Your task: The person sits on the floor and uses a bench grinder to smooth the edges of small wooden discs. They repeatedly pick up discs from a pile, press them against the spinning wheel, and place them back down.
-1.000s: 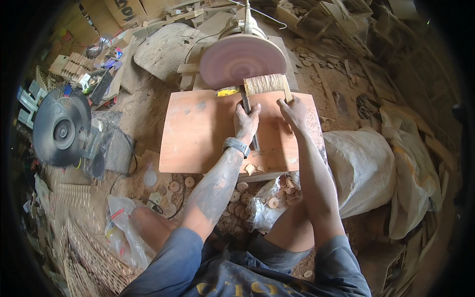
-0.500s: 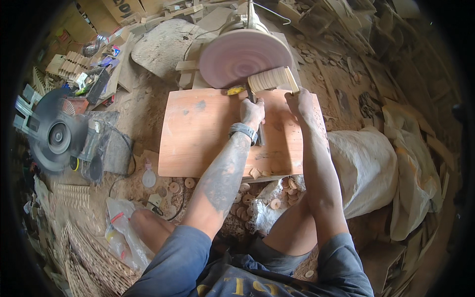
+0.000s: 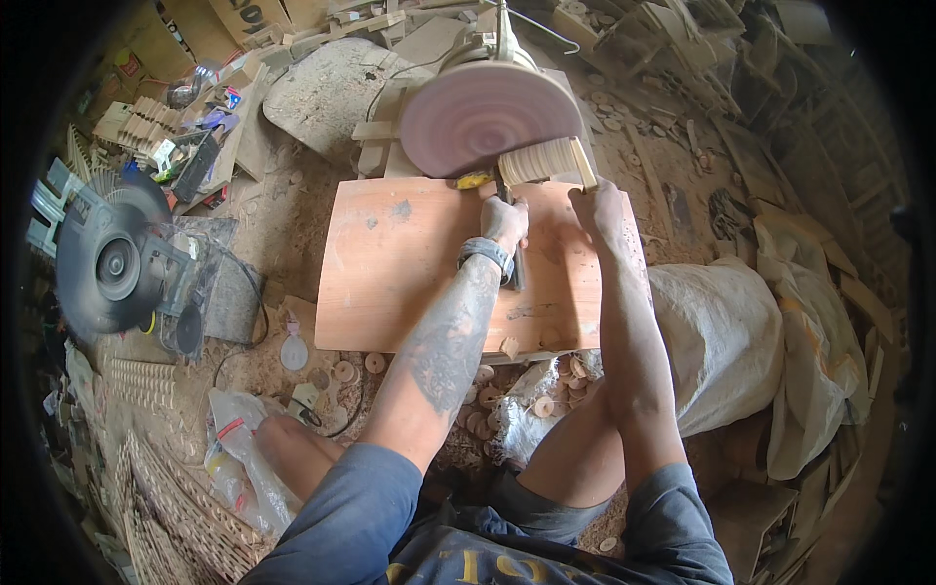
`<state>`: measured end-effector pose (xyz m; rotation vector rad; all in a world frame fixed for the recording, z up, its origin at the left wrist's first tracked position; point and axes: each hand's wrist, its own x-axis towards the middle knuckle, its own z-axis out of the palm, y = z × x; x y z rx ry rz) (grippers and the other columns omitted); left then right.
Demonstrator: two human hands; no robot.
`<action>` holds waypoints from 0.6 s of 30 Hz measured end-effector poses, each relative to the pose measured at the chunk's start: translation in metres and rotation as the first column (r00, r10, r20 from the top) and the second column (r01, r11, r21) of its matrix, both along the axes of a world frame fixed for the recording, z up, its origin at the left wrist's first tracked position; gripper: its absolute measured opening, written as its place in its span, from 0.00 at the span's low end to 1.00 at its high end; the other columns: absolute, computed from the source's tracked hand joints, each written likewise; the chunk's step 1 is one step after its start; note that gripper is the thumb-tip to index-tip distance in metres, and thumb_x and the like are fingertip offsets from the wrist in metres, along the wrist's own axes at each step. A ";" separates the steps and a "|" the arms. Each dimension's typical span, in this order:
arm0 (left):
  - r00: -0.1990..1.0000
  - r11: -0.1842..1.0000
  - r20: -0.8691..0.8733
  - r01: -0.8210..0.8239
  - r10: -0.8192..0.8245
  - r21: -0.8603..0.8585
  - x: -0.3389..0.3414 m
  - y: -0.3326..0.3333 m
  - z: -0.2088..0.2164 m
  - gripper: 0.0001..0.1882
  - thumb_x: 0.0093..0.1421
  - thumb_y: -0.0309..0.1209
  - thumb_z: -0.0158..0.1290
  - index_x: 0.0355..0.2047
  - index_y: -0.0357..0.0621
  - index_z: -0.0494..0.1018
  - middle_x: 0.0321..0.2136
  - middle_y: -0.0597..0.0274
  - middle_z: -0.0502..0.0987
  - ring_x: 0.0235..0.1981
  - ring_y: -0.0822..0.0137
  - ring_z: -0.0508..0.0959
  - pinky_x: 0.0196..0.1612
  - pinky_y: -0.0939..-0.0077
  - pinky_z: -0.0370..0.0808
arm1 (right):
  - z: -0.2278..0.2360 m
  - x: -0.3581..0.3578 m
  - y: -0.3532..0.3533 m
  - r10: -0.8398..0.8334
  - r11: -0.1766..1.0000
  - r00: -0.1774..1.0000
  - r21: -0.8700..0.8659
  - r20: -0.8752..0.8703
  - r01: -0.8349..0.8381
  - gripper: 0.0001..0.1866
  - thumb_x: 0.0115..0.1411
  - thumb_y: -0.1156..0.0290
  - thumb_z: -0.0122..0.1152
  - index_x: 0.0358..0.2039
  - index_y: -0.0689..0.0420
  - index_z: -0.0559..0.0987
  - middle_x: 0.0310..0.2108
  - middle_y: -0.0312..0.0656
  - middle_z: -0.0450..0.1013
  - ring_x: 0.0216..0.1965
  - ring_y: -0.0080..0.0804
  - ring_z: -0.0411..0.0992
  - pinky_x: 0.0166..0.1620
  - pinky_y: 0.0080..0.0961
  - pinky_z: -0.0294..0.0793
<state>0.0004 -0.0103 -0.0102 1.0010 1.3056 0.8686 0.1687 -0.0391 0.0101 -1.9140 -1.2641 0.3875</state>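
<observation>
A stack of round wooden discs [image 3: 538, 163] lies on its side against the lower right face of a large pinkish sanding disc [image 3: 487, 122], which looks blurred as if spinning. My right hand [image 3: 599, 209] is closed around a pale wooden strip [image 3: 584, 163] at the stack's right end. My left hand [image 3: 504, 222] is wrapped around a dark bar [image 3: 518, 273], whose far end reaches the stack's left end. Both hands are above a reddish wooden board [image 3: 390, 283]. Beside the bar's far end, a yellow object [image 3: 473, 179] sits at the board's far edge.
A machine with a round dark wheel [image 3: 117, 265] stands at the left. Loose wooden discs [image 3: 483, 424] lie below the board's near edge. White sacks [image 3: 717, 336] stand at the right, and a clear plastic bag [image 3: 244, 458] lies by my left knee. Wood scraps surround the sander.
The whole view has shifted slightly. Both hands keep their hold, and the stack remains against the sanding disc.
</observation>
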 end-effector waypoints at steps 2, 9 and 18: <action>1.000 1.000 0.011 -0.004 0.003 0.010 0.001 0.001 0.000 0.12 0.65 0.30 0.53 0.33 0.34 0.65 0.13 0.63 0.66 0.08 0.67 0.67 0.09 0.69 0.63 | 0.003 0.001 -0.003 0.026 1.000 0.999 -0.019 0.025 -0.025 0.15 0.51 0.64 0.63 0.35 0.62 0.79 0.27 0.55 0.78 0.33 0.53 0.78 0.39 0.41 0.75; 0.999 0.999 -0.005 -0.051 0.051 0.013 0.005 0.002 -0.003 0.12 0.65 0.31 0.53 0.30 0.34 0.66 0.13 0.62 0.66 0.08 0.67 0.67 0.09 0.69 0.63 | 0.008 -0.008 -0.003 -0.041 0.992 0.995 -0.117 0.088 0.051 0.15 0.49 0.65 0.64 0.34 0.62 0.80 0.29 0.57 0.78 0.36 0.54 0.78 0.41 0.43 0.75; 0.997 0.998 -0.051 -0.065 0.066 0.022 0.008 0.003 -0.005 0.13 0.64 0.31 0.53 0.28 0.34 0.67 0.12 0.61 0.67 0.08 0.67 0.67 0.09 0.69 0.64 | 0.004 -0.006 -0.004 -0.038 0.992 0.993 -0.111 0.113 0.051 0.13 0.52 0.67 0.65 0.34 0.65 0.81 0.27 0.53 0.79 0.30 0.44 0.78 0.37 0.38 0.75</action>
